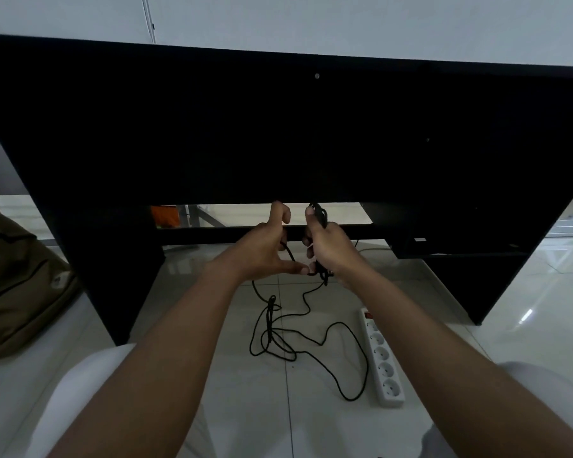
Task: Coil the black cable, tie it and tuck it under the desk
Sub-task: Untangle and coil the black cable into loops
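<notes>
A thin black cable lies in loose tangled loops on the white tiled floor below my hands. My right hand grips a small bundle of coiled cable, which sticks out above and below the fist. My left hand is beside it with the thumb stretched toward the bundle's lower end; a strand of cable runs through its palm and down to the floor. The fingers of that hand are partly curled. Both hands are in front of the black desk, level with its lower crossbar.
A white power strip with several sockets lies on the floor to the right of the cable. A brown bag sits at the left. The desk's side panels stand at both sides. An orange object shows behind the desk.
</notes>
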The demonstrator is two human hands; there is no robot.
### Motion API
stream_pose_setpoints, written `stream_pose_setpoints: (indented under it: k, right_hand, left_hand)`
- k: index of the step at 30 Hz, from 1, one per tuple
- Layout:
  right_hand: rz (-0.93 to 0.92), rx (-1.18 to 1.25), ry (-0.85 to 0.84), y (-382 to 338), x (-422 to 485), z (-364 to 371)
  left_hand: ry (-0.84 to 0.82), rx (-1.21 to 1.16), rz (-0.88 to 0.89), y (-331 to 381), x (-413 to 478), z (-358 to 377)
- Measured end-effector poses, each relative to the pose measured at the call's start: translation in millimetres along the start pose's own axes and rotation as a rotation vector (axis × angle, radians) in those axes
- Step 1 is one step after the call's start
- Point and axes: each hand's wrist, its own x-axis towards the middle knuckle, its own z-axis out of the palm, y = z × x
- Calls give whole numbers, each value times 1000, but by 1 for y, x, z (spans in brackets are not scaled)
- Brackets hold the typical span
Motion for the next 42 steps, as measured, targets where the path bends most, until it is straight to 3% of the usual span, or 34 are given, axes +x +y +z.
stream_pose_setpoints:
  k: [7, 12, 19, 24, 27, 31, 37, 42]
  right_hand:
    - [-86, -172, -121, 13, 2, 14]
    - [-149, -172, -242, 21, 5, 18]
    - [-316, -512, -78, 36, 20, 11]
    - [-308, -672, 115, 49, 29, -9]
    - [-124, -488, 235, 50, 30, -23]
    - [-42, -283, 188, 40, 27, -19]
    - [-110, 197, 18, 19, 13, 1]
    - [-182, 241, 83, 13, 10, 9]
  left_hand:
    - [-27, -9, 115, -4, 2, 8]
    - [-15, 30, 75, -3, 0, 5]
    - [-30, -86, -83, -18, 0, -12]
    - [122, -29, -157, -26, -3, -20]
    - [238, -98, -106, -32, -2, -25]
    - [301, -170, -25, -21, 0, -22]
    - [331, -200, 10, -12, 6, -10]
    - [245, -236, 85, 1, 7, -1]
